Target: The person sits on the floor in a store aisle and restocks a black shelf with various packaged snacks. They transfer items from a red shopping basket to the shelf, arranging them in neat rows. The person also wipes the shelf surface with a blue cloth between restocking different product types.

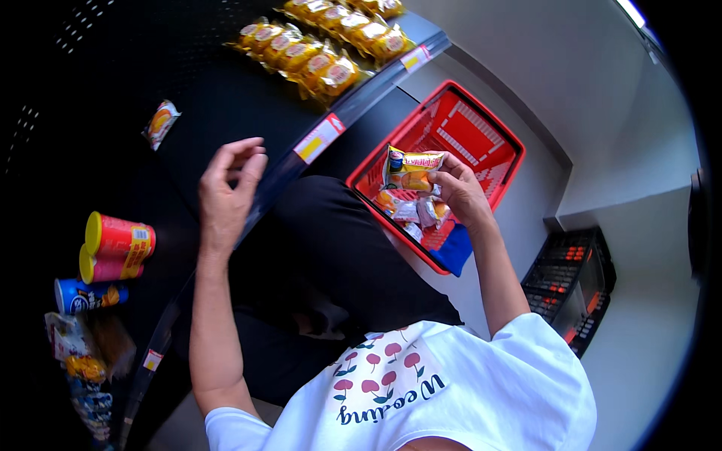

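Observation:
My right hand [462, 189] holds a small yellow snack packet [414, 169] by one end, above a red plastic shopping basket [510, 141]. Inside the basket lie several white-and-orange snack packets [403, 208], partly hidden by the held one. A blue cloth [453, 251] hangs over the basket's near rim. My left hand [231, 186] is raised at the front edge of a black shelf [186, 180], its fingers curved and apart with nothing in them. Farther back on that shelf a single wrapped snack packet [162, 123] lies alone.
Rows of yellow wrapped cakes [299, 53] fill the shelf's far end. Pink tubs with yellow lids [118, 245], a blue can [93, 296] and bagged snacks [84, 355] stand at left. Price tags [319, 138] line the shelf edge. A black crate [569, 282] sits by the wall.

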Motion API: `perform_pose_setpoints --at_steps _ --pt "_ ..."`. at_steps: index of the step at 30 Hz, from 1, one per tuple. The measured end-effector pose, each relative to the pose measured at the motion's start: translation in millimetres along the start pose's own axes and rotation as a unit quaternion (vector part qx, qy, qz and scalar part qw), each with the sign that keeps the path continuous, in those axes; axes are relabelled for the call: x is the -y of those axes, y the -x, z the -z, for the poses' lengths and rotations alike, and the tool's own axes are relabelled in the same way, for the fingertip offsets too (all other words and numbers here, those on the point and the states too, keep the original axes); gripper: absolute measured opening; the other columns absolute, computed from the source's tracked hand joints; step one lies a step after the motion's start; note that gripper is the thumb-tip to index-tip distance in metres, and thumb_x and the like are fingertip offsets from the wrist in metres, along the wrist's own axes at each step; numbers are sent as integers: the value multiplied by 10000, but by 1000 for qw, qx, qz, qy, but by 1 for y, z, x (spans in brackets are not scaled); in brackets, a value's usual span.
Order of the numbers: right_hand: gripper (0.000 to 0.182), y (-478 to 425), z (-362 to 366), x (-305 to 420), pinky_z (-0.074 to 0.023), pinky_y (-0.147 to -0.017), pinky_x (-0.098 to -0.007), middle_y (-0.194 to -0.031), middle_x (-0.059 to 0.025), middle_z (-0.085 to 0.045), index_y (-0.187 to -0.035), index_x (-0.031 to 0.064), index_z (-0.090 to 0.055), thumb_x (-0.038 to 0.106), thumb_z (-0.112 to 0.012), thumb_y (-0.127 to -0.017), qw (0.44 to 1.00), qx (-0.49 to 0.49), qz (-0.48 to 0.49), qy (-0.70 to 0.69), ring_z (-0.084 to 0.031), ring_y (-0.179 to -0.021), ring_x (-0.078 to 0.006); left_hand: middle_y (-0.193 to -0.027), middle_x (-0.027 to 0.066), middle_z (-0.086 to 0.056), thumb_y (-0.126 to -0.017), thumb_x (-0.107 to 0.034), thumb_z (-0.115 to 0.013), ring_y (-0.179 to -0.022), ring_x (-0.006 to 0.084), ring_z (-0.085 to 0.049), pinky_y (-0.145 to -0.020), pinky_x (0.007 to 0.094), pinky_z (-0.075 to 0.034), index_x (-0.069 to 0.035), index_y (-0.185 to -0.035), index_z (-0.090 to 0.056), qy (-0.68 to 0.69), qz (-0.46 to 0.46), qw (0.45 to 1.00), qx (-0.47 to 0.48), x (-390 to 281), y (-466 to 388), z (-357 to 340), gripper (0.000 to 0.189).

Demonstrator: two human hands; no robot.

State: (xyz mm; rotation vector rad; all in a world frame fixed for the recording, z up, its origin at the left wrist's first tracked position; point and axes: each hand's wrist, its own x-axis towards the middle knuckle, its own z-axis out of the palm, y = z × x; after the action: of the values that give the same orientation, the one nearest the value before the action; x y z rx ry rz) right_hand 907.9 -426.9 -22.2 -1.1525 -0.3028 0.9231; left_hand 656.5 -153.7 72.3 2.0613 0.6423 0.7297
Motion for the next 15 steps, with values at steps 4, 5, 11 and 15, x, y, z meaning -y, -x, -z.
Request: perform_pose_setpoints --at_steps 4,5,11,15 --pt "258 -8 -83 32 -550 -929 -316 -1077 -64 -668 -1136 43 -599 60 -699 -899 994 95 47 -20 -644 -1028 -148 -1071 96 -692 -897 -285 -741 -980 155 -660 -804 277 -519 -36 -1215 -644 98 24 992 78 -16 9 -4 416" --pt "258 -15 -101 35 -554 -924 -320 -1078 -64 -668 -1136 43 -599 72 -704 -902 990 125 57 -12 -646 -1025 -152 -1062 98 -692 -887 -304 -753 -974 156 -659 -806 276 -518 -19 -1221 -634 118 23 989 88 -23 11 -3 455" --pt "316 -59 -197 41 -617 -790 -327 -1052 -85 -677 -1126 29 -580 209 -731 -915 969 220 78 78 -683 -972 -160 -938 62 -709 -963 -207 -670 -868 93 -662 -792 249 -542 25 -1084 -664 193 61 979 -5 -9 0 27 263" --pt "440 -92 -260 27 -566 -662 -254 -994 -86 -687 -1123 15 -582 311 -784 -867 934 215 132 254 -682 -858 -137 -871 -7 -683 -962 -281 -675 -762 -3 -560 -661 176 -444 -34 -1111 -689 214 112 965 -101 37 -2 67 289"
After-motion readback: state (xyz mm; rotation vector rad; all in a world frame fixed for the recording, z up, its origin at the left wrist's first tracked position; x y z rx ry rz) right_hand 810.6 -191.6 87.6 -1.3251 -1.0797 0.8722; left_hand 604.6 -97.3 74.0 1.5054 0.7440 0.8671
